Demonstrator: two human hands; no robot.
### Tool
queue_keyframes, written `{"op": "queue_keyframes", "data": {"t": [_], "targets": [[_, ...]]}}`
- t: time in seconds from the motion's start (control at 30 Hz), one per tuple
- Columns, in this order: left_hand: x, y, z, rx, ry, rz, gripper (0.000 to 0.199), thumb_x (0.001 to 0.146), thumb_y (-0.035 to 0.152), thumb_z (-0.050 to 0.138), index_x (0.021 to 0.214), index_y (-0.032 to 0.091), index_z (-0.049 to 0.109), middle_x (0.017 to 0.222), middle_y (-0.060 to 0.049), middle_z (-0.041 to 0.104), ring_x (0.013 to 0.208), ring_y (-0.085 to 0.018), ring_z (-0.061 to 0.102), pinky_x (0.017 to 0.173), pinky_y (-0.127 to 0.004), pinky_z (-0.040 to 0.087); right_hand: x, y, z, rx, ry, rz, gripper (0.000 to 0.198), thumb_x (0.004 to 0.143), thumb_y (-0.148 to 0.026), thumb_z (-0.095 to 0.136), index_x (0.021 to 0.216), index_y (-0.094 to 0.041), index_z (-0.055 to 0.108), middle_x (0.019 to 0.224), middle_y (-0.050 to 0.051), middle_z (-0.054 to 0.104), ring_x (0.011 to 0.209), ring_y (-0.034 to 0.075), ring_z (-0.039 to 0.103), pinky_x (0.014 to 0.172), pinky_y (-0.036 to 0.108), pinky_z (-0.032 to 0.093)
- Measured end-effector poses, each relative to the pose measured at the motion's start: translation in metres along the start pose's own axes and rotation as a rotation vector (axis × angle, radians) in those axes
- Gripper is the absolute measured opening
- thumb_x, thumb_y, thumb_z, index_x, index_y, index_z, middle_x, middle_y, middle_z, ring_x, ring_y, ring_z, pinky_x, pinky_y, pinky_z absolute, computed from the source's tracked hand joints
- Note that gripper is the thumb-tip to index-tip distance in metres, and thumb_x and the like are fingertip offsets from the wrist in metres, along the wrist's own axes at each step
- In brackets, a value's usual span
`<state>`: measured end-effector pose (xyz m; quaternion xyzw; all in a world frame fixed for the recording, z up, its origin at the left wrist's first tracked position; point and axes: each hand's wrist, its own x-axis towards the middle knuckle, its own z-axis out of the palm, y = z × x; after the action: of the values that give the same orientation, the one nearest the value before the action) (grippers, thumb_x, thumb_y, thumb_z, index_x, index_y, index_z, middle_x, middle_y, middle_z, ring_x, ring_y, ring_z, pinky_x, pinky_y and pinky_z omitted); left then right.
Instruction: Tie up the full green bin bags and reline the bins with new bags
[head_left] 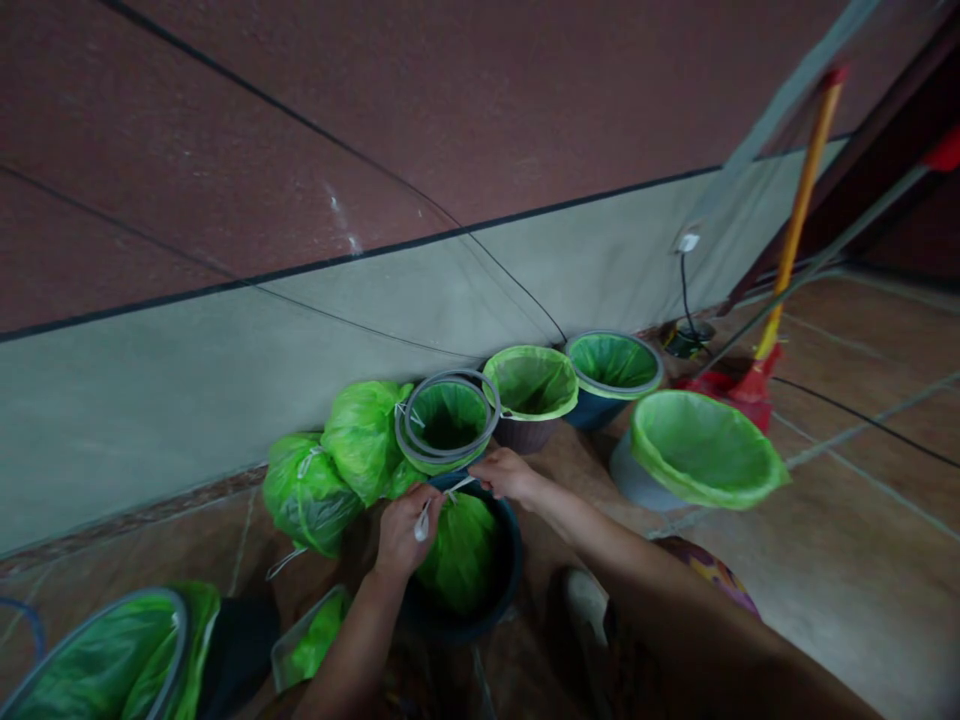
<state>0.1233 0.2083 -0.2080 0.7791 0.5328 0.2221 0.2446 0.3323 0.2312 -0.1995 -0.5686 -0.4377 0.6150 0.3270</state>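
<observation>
A green trash bag (459, 555), gathered at its top, sits inside a dark blue bin (511, 560) in front of me. A white drawstring (459, 487) stretches between my two hands above the bag. My left hand (409, 525) is closed on one end, with a white loop hanging beside the fingers. My right hand (504, 472) pinches the other end over the bin's far rim. Two tied green bags (307, 495) lean together to the left of the bin. Just behind it stands a lined bin (448, 415) with loose grey rings on its top.
Along the wall stand a brown lined bin (529, 385) and a blue lined bin (615, 365). A grey lined bin (652, 475) is at right, near a broom (795, 230) and red dustpan (712, 385). Another lined bin (176, 650) fills the lower left. Cables hang across the wall.
</observation>
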Motion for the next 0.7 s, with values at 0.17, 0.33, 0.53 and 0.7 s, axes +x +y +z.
{"op": "queue_keyframes", "data": {"t": [0.17,0.33,0.53,0.7], "targets": [[0.004,-0.007,-0.005,-0.077,-0.047,-0.199,0.024,0.082,0.027,0.058,0.06,0.021,0.062,0.065,0.001,0.06,0.068,-0.015,0.056,0.07,-0.029,0.039,-0.004,-0.008,-0.005,-0.639,0.081,0.024,0.028,0.081,-0.026,0.064,0.054,-0.018,0.063,0.058,0.003,0.063,0.057,0.014,0.058,0.052,0.025,0.036],[0.006,0.0,-0.006,-0.631,0.02,-0.421,0.02,0.072,0.036,0.065,0.062,0.019,0.065,0.056,0.004,0.052,0.056,-0.012,0.045,0.057,-0.026,0.033,-0.008,-0.013,0.004,-0.947,0.025,0.111,0.033,0.088,-0.037,0.055,0.089,-0.013,0.078,0.098,0.014,0.076,0.094,0.025,0.07,0.072,0.028,0.048],[0.004,0.013,0.001,-1.012,0.034,-0.496,0.041,0.073,0.052,0.069,0.058,0.019,0.051,0.063,0.001,0.063,0.043,-0.006,0.036,0.045,-0.023,0.026,-0.012,-0.015,0.006,-0.856,-0.131,-0.042,0.041,0.093,-0.039,0.05,0.075,-0.012,0.075,0.076,0.01,0.071,0.069,0.018,0.065,0.062,0.026,0.044],[0.005,0.017,0.004,-1.005,-0.025,-0.426,0.029,0.067,0.041,0.079,0.073,0.016,0.066,0.063,0.002,0.062,0.055,-0.009,0.051,0.055,-0.022,0.04,-0.013,-0.014,0.003,-0.313,-0.313,-0.097,0.038,0.091,-0.046,0.057,0.073,-0.014,0.066,0.064,-0.001,0.06,0.053,0.008,0.049,0.05,0.021,0.038]]}}
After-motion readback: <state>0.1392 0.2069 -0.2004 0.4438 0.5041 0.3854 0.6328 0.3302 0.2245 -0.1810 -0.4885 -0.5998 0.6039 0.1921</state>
